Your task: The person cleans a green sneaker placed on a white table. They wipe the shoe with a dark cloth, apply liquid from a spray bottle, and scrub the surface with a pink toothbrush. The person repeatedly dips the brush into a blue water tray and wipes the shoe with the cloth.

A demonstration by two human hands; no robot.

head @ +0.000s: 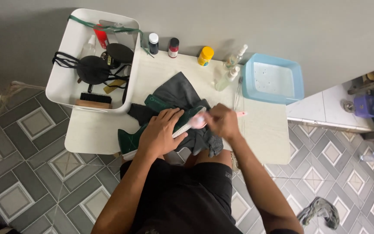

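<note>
Left hand [159, 132] fingers clamped on green shoe [152, 125], right hand [222, 122] fingers closed on pink brush [240, 114], near table edge [265, 149]

Single head view, looking steeply down, table [96, 130] close below
</note>
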